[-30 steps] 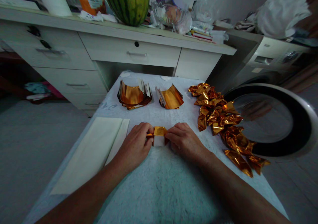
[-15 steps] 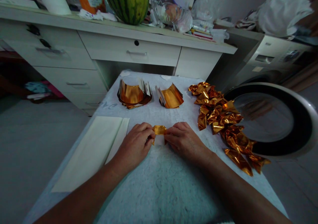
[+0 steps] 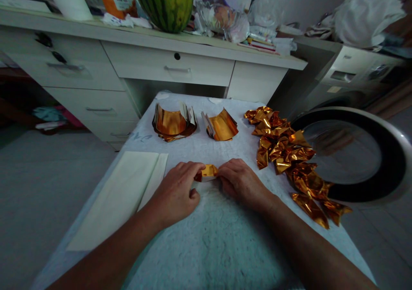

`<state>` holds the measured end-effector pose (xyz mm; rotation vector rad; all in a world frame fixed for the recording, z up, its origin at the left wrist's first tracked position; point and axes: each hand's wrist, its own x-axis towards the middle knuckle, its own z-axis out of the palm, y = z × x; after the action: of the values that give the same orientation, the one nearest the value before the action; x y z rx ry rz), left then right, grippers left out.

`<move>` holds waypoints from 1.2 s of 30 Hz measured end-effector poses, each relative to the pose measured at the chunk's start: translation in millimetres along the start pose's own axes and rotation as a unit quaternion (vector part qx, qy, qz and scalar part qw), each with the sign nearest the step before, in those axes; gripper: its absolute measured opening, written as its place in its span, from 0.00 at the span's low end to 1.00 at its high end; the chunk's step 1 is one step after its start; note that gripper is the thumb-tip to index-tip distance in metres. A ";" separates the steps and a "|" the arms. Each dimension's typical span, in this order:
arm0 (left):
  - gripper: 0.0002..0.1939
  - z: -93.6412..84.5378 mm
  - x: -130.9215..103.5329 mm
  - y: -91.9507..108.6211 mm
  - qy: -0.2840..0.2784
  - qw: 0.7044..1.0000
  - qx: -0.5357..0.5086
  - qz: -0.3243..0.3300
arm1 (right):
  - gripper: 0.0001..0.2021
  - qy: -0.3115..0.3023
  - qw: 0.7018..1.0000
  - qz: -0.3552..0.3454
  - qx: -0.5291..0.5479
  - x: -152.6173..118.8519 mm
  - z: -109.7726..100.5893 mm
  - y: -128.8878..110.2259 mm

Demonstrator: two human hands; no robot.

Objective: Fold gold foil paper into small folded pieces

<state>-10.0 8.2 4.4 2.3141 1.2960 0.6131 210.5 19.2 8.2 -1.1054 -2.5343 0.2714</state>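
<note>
A small folded piece of gold foil paper lies between my hands near the middle of the table, with a pale face toward me. My left hand has its fingers over the left end of this piece, the index finger along the top, while the thumb stands away below. At the right end, my right hand pinches the paper with its fingertips; the thumb is mostly hidden. Beyond the hands are two curved stacks of gold foil sheets, a thicker left stack and a thinner right stack.
A heap of folded gold foil pieces runs along the table's right side. Flat pale paper lies at left on the cloth-covered table. Behind stands a drawer counter bearing a cut watermelon. The round washing machine door hangs open at right.
The gold foil piece has turned from an arched strip with both ends down to a flatter, tilted shape. My left thumb has come away from it, and the left index finger now reaches across its top.
</note>
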 end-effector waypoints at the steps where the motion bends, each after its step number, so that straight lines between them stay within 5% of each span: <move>1: 0.27 -0.6 -0.3 0.0 -0.006 1.000 0.010 0.004 | 0.08 0.004 1.000 0.002 0.007 -0.4 0.3 0.7; 7: 0.05 0.6 2.3 -4.1 -0.018 0.999 0.045 0.014 | 0.07 0.005 0.999 0.023 0.024 0.2 1.4 -0.3; 15: 0.06 0.3 3.0 -4.4 -0.012 0.999 0.047 0.011 | 0.06 0.014 0.997 0.065 0.028 1.3 3.5 -1.4; 26: 0.07 2.0 2.5 -4.5 -0.019 0.998 0.057 0.014 | 0.09 0.028 0.997 0.006 0.072 -1.9 9.5 2.9; 36: 0.08 1.9 5.0 -4.8 -0.040 0.992 0.106 -0.060 | 0.08 0.052 0.966 0.182 0.175 3.7 11.8 -3.4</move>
<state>-9.9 14.5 1.1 2.3771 1.5124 0.3550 201.2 19.3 -0.6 -1.3863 -2.0710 0.7081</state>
